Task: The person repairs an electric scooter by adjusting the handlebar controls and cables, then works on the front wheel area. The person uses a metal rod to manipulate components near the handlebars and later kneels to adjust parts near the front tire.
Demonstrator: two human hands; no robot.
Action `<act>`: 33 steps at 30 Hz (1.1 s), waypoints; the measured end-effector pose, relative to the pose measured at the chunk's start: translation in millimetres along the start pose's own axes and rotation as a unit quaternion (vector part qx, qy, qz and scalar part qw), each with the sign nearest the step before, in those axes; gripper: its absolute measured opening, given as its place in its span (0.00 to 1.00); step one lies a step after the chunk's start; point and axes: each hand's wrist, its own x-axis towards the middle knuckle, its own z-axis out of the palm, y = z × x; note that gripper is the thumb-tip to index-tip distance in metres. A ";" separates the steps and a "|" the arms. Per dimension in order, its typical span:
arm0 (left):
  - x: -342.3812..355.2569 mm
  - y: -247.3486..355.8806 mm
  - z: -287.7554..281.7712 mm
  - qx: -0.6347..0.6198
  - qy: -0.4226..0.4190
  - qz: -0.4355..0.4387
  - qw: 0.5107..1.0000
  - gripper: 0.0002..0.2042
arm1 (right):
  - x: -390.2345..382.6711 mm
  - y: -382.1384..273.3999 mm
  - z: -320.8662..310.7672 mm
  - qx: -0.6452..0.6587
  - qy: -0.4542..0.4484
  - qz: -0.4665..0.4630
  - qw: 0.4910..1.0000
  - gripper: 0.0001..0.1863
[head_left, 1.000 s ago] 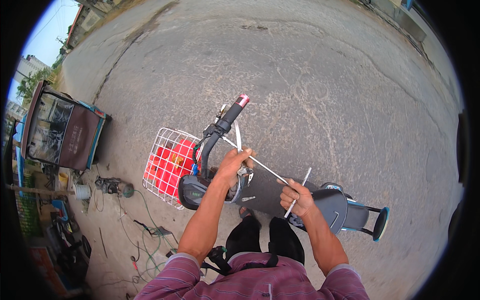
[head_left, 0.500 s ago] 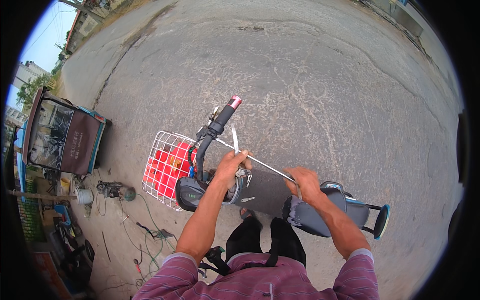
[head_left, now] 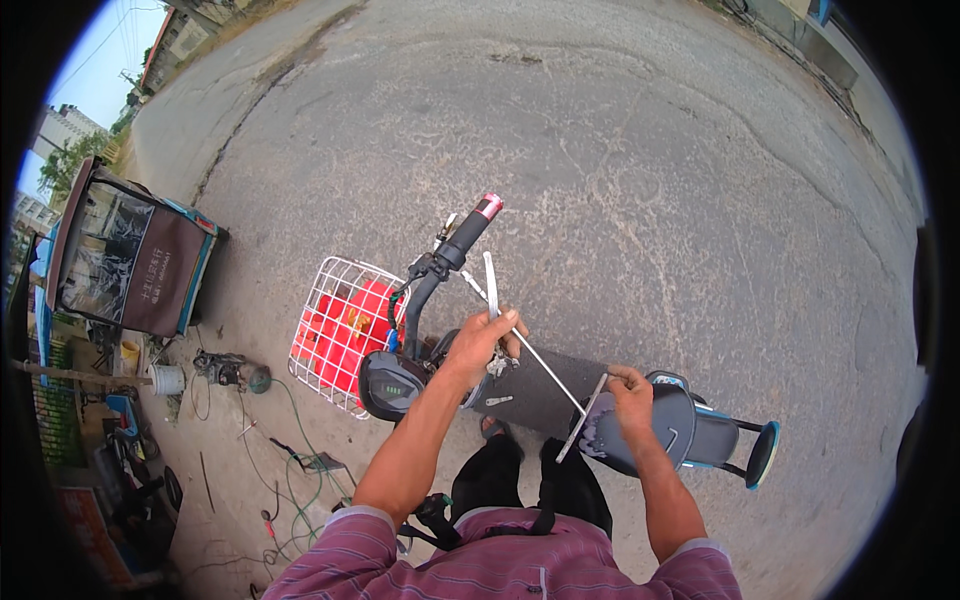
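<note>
A small scooter stands crosswise before me, its handlebar (head_left: 463, 242) ending in a black and pink grip. My left hand (head_left: 484, 345) is closed around the shaft of a long T-handle wrench (head_left: 548, 368), beside the handlebar stem. A flat silver bar (head_left: 491, 283) rises from the same hand; its lower end is hidden. My right hand (head_left: 632, 398) pinches the upper end of the wrench's crossbar, over the front of the torn grey seat (head_left: 610, 437). The wrench's far tip meets the area under the handlebar. Keys (head_left: 499, 364) hang below my left hand.
A white wire basket (head_left: 322, 330) with red contents is at the scooter's front. A small metal piece (head_left: 498, 401) lies on the footboard (head_left: 545, 395). Green hose (head_left: 300, 490) and tools litter the ground at left, near a white bucket (head_left: 167, 380) and a covered tricycle (head_left: 150, 270).
The wrench's crossbar has turned and now shows plainly. My right hand has moved right and down, onto one end of it. Handlebar and left hand appear slightly farther right.
</note>
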 end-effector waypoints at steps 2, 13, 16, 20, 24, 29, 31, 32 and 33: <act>-12.4 7.9 -4.3 0.018 0.003 0.031 0.999 0.19 | 2.2 -7.7 -0.3 0.010 -0.022 0.009 1.000 0.10; -53.5 49.9 -49.7 0.009 0.190 0.088 0.978 0.17 | 8.5 -138.8 159.5 -0.047 -0.243 -0.003 0.969 0.17; -53.3 68.8 -61.4 0.110 0.207 0.111 0.966 0.19 | 26.5 -132.1 211.0 -0.031 -0.257 -0.004 0.966 0.21; -37.3 93.5 -86.1 0.141 0.239 0.047 0.960 0.27 | 31.9 -129.8 249.9 0.025 -0.294 0.037 0.955 0.21; -19.2 99.6 -109.4 0.063 0.176 -0.088 0.979 0.21 | 29.7 -126.9 257.4 0.078 -0.287 0.060 0.953 0.19; -15.3 102.2 -109.2 0.006 0.102 -0.147 0.984 0.21 | 30.6 -125.0 251.0 0.163 -0.321 0.109 0.927 0.15; -16.9 103.0 -112.5 0.001 0.080 -0.147 0.986 0.19 | 32.0 -122.4 250.7 0.181 -0.332 0.097 0.921 0.14; -17.8 102.7 -114.7 -0.002 0.069 -0.147 0.987 0.19 | 32.6 -121.1 251.0 0.190 -0.337 0.091 0.918 0.13; -16.0 98.4 -121.0 -0.023 0.053 -0.149 0.987 0.18 | 33.0 -119.9 251.5 0.172 -0.329 0.077 0.925 0.14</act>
